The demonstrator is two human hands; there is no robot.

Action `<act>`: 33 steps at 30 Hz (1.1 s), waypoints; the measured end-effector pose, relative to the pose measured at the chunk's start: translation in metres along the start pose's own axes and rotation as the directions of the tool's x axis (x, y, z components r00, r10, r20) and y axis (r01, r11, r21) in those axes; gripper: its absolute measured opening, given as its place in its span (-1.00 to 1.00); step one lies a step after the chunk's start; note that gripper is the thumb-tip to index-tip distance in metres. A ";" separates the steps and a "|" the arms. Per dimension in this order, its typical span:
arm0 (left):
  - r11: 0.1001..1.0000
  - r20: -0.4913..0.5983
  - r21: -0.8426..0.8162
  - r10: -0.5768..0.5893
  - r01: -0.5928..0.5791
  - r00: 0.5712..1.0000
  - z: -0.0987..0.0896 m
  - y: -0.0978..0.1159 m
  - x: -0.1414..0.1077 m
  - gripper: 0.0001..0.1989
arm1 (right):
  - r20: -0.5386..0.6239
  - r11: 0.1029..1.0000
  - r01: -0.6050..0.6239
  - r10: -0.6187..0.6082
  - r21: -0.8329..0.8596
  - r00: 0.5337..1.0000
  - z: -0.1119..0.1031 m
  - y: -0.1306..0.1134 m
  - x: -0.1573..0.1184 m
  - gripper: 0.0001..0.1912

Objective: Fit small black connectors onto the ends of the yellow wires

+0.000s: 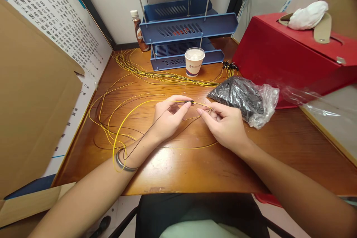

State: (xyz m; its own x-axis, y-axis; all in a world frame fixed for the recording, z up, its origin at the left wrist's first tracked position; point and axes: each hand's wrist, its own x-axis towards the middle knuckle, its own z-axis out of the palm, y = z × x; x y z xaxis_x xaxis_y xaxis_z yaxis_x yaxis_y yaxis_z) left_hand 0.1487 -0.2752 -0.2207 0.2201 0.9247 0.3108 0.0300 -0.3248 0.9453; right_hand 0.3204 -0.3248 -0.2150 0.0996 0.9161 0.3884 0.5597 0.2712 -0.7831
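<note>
My left hand (170, 116) pinches a small black connector (192, 102) between thumb and fingertips above the middle of the wooden table. Close on its right, my right hand (225, 122) has thumb and fingers closed on the thin wires that run from the connector. A yellow wire (125, 119) and a dark one loop back over my left wrist, which wears a dark band. More loose wire loops lie on the table to the left. Behind my hands stretches a long bundle of yellow and black wires (167, 78), with black connectors (230, 66) at its right end.
A clear plastic bag of black parts (240, 96) lies right of my hands. Behind stand a paper cup (194, 63), a bottle (140, 33) and a blue rack (189, 29). A red box (279, 55) is at the right; cardboard (36, 93) rises at the left.
</note>
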 end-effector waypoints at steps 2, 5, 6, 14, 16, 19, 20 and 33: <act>1.000 -0.005 0.003 -0.005 0.005 1.000 0.000 0.000 0.000 -0.85 | 0.009 1.000 0.001 -0.001 0.008 1.000 0.000 0.001 0.000 -0.79; 1.000 -0.006 0.012 -0.007 0.007 1.000 0.000 0.000 0.000 -0.84 | 0.002 1.000 -0.004 0.004 0.020 1.000 -0.001 0.001 0.000 -0.81; 1.000 -0.004 0.016 -0.007 0.007 1.000 0.000 0.000 -0.001 -0.84 | -0.005 1.000 -0.009 0.009 0.021 1.000 0.000 0.000 0.000 -0.82; 0.998 0.008 0.065 0.016 -0.016 1.000 0.000 -0.001 -0.002 -0.84 | -0.032 0.998 -0.007 0.009 0.055 0.999 0.000 -0.001 0.000 -0.77; 0.997 0.018 0.079 0.015 -0.017 1.000 0.000 -0.001 -0.002 -0.85 | -0.032 0.998 -0.002 0.004 0.057 0.999 0.000 0.000 0.000 -0.77; 0.995 0.036 0.097 0.008 -0.012 0.999 0.000 0.000 -0.002 -0.84 | -0.028 0.998 0.008 -0.007 0.060 1.000 -0.001 0.000 0.000 -0.78; 0.994 0.045 0.105 0.006 -0.011 0.999 0.000 0.000 -0.002 -0.83 | -0.027 0.998 0.012 -0.011 0.061 1.000 -0.001 0.000 0.000 -0.78; 0.986 0.082 0.155 0.054 -0.067 0.995 -0.001 0.003 -0.004 -0.84 | -0.007 0.999 -0.002 0.003 0.054 1.000 -0.001 -0.004 0.001 -0.80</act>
State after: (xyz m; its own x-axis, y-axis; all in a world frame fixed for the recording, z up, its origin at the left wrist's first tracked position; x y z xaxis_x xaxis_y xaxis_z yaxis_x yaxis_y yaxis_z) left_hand 0.1467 -0.2799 -0.2190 0.3003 0.8863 0.3526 0.1664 -0.4127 0.8956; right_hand 0.3192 -0.3256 -0.2109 0.1067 0.9148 0.3896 0.5145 0.2845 -0.8089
